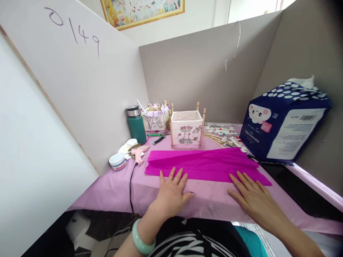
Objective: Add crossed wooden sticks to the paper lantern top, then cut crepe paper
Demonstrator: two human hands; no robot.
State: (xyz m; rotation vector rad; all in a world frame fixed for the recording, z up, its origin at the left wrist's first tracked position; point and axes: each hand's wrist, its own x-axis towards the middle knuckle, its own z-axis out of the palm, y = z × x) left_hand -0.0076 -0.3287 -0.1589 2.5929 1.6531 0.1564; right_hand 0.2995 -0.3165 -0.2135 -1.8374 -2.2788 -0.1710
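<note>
A long strip of magenta crepe paper (198, 166) lies across the pink-covered table, creased and layered along its upper part. My left hand (173, 192) rests flat with fingers spread, its fingertips on the strip's near edge left of the middle. Farther right, my right hand (249, 194) also lies flat and open, fingertips on the near edge of the paper. Neither hand grips anything. Behind the strip stands a white box-shaped lantern (186, 130) with printed lotus flowers and wooden sticks at its corners.
On the left are a pink glue gun (138, 154), a white jar (117, 162), a green bottle (137, 126) and pliers (158, 139). A decorated box of sticks (155, 119) stands behind. Markers (221, 129), a blue package (284, 121) and a black tablet (300, 189) occupy the right.
</note>
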